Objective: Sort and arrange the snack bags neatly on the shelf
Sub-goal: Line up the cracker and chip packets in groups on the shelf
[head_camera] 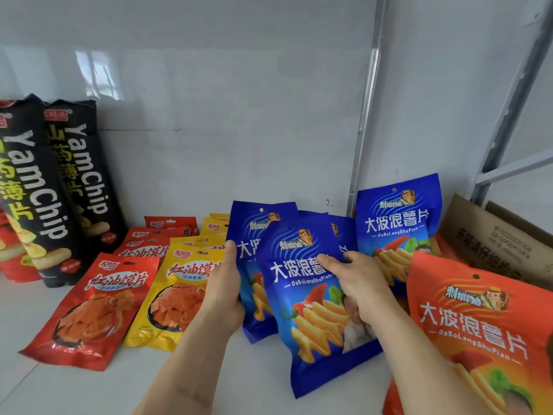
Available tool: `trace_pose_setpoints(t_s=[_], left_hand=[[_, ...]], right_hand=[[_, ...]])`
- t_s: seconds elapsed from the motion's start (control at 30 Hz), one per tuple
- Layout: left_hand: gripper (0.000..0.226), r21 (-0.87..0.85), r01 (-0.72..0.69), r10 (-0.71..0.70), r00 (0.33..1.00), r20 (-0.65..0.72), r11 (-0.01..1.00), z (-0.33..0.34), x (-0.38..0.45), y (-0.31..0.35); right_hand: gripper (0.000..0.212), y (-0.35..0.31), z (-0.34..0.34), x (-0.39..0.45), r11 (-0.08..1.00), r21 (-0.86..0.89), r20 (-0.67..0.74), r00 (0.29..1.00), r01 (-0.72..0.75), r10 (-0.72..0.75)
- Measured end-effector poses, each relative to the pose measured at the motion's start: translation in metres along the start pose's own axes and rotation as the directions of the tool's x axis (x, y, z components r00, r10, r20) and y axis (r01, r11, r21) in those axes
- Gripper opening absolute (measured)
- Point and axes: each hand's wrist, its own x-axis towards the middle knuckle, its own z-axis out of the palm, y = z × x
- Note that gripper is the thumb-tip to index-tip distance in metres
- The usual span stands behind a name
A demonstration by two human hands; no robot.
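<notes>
White shelf (74, 384) | left hand (223, 290) grips rear blue foil chip bag (248, 232) | right hand (356, 280) fingers flat on front blue foil chip bag (314, 319)

The white shelf (89, 384) in front of me carries black yam chip bags (59, 190) standing at far left, then rows of red bags (95, 310) and yellow bags (176, 295), blue crisp bags (314, 310) in the middle, an orange bag (478, 339) near right, and a cardboard box (493, 244) far right.
</notes>
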Motion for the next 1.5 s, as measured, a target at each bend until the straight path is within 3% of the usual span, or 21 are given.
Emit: trace_pose_setpoints(t_s=[0.1, 0.47, 0.7, 0.83, 0.93, 1.07, 1.23, 1.37, 1.5], left_hand=[[0.047, 0.014, -0.036, 0.035, 0.999, 0.015, 0.999, 0.002, -0.003, 0.000], [0.066, 0.114, -0.022, 0.006, 0.991, 0.136, 0.993, 0.001, -0.006, 0.003], [0.026, 0.114, 0.020, -0.028, 0.997, 0.073, 0.993, -0.008, -0.001, 0.009], [0.026, 0.094, 0.002, -0.003, 1.000, 0.007, 0.996, -0.010, 0.003, 0.014], [0.023, 0.091, -0.030, 0.034, 0.998, -0.044, 0.995, -0.014, 0.006, 0.021], [0.020, 0.114, -0.032, 0.039, 0.997, -0.062, 0.993, -0.017, 0.009, 0.030], [0.027, 0.175, -0.050, 0.062, 0.996, -0.063, 0.983, -0.025, 0.022, 0.044], [0.025, 0.189, -0.038, 0.052, 0.996, -0.066, 0.981, -0.030, 0.028, 0.038], [0.027, 0.185, -0.032, 0.046, 0.996, -0.070, 0.982, -0.029, 0.030, 0.037]], right_hand=[[0.041, 0.003, 0.018, 0.005, 0.999, -0.045, -0.004, 1.000, -0.021, 0.021], [0.034, 0.001, 0.038, 0.011, 0.995, -0.102, -0.048, 0.998, 0.024, -0.029], [0.041, -0.002, 0.036, 0.006, 0.982, -0.185, -0.045, 0.997, 0.048, -0.058], [0.045, -0.004, 0.020, 0.008, 0.954, -0.266, -0.151, 0.971, 0.142, -0.187], [0.045, 0.006, 0.008, 0.015, 0.885, -0.439, -0.247, 0.926, 0.154, -0.284], [0.059, 0.016, 0.008, 0.022, 0.798, -0.598, -0.230, 0.938, 0.075, -0.260], [0.074, 0.022, 0.011, 0.026, 0.737, -0.675, -0.236, 0.953, -0.021, -0.190], [0.083, 0.026, 0.010, 0.030, 0.788, -0.615, -0.241, 0.952, 0.001, -0.189], [0.071, 0.026, 0.008, 0.035, 0.942, -0.323, -0.271, 0.944, 0.096, -0.189]])
